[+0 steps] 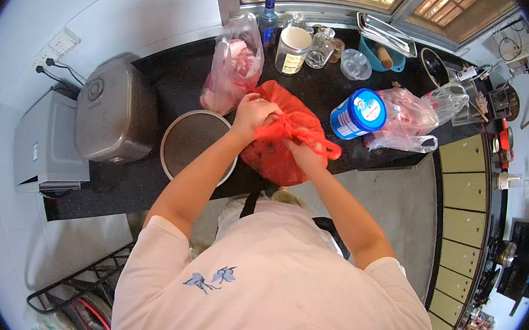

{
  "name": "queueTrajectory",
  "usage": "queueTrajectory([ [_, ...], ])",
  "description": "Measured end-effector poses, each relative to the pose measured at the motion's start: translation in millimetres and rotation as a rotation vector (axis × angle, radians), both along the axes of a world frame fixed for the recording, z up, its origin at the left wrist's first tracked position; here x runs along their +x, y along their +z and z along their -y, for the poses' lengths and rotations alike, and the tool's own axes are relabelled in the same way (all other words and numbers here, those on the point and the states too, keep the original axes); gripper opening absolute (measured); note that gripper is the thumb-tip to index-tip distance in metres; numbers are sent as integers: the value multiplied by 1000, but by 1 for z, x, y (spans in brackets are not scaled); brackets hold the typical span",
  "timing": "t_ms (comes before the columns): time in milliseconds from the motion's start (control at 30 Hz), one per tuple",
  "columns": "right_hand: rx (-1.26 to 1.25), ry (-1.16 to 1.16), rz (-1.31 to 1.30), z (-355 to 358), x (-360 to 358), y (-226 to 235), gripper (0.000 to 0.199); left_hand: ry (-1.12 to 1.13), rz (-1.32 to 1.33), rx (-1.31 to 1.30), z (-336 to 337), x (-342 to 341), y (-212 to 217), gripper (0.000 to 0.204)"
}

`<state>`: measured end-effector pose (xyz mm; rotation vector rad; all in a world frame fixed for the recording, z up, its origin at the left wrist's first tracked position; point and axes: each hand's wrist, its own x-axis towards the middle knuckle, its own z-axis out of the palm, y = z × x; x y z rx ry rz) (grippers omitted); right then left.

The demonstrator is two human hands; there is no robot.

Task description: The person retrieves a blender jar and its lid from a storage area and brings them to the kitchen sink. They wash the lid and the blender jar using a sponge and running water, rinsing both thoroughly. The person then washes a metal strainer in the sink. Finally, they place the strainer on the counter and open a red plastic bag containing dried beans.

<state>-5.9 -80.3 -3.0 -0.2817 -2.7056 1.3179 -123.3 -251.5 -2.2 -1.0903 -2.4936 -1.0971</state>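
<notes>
A full red plastic bag (pixel 271 164) stands on the black counter in front of me, its top gathered and twisted. My left hand (pixel 254 116) is closed on the gathered top from the left. My right hand (pixel 305 157) grips the bag lower down on its right side, with part of the fingers hidden by the red plastic. A loose loop of the bag hangs over my right wrist. What the bag holds is only dimly visible as dark shapes. Just behind it stands a clear plastic bag (pixel 237 58) with pinkish raw meat in it.
Left of the bag lies a round sieve (pixel 195 146), beside a rice cooker (pixel 111 113) and a grey appliance (pixel 49 142). To the right are a blue tub (pixel 359 115) and another clear bag of meat (pixel 403 108). A blue bottle (pixel 268 19) and glass jars (pixel 320 49) line the window.
</notes>
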Motion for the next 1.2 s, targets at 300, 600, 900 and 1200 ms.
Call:
queueTrajectory([
  [300, -159, 109, 280, -88, 69, -24, 39, 450, 277, -56, 21, -42, 8, 29],
  [600, 146, 74, -85, -41, -3, 14, 34, -47, -23, 165, 5, 28, 54, 24],
  [900, 381, 541, -7, -24, 36, 15, 4, -121, -121, -443, 0, 8, -9, 24],
  [1200, 478, 481, -190, 26, 18, 66, 3, -60, -100, -501, -9, -4, 26, 25],
])
